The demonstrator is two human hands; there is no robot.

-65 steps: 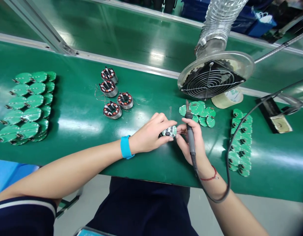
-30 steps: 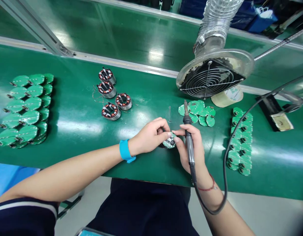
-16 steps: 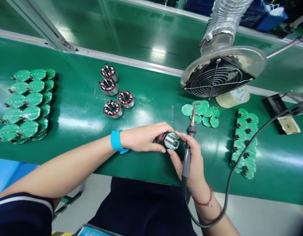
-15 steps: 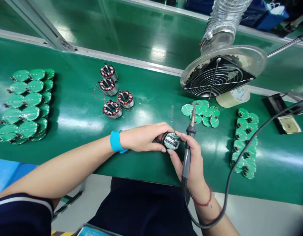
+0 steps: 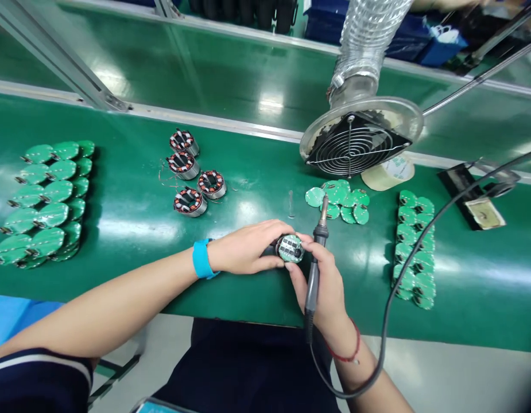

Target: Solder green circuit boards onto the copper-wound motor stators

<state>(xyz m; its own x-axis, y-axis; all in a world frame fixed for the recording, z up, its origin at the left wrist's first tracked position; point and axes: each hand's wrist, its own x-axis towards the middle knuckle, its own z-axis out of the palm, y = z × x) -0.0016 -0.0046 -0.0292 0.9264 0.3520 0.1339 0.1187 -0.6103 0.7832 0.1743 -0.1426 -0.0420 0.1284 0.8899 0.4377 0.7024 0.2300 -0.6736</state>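
Observation:
My left hand [image 5: 243, 249], with a blue band at the wrist, is closed around a motor stator, mostly hidden by the fingers. On the stator's end sits a round green circuit board [image 5: 290, 248] with black components, facing up. My right hand [image 5: 328, 281] grips a soldering iron [image 5: 313, 278] whose tip points away from me, apart from the board. Thumb and fingertip of that same hand touch the board's right edge. Several copper-wound stators [image 5: 190, 202] stand upright beyond my left hand. Loose round green boards [image 5: 335, 197] lie beyond the iron's tip.
Stacked green boards [image 5: 50, 213] fill the bench's left, and another stack [image 5: 414, 246] is at right. A fume extractor [image 5: 353, 146] hangs over a tape roll [image 5: 388, 174]. A soldering stand [image 5: 474, 195] is at far right. The iron's cable [image 5: 388, 321] loops beside my right forearm.
The camera view has shifted, so the bench items at centre and right appear further left. Both hands keep the same hold on the stator, board and soldering iron.

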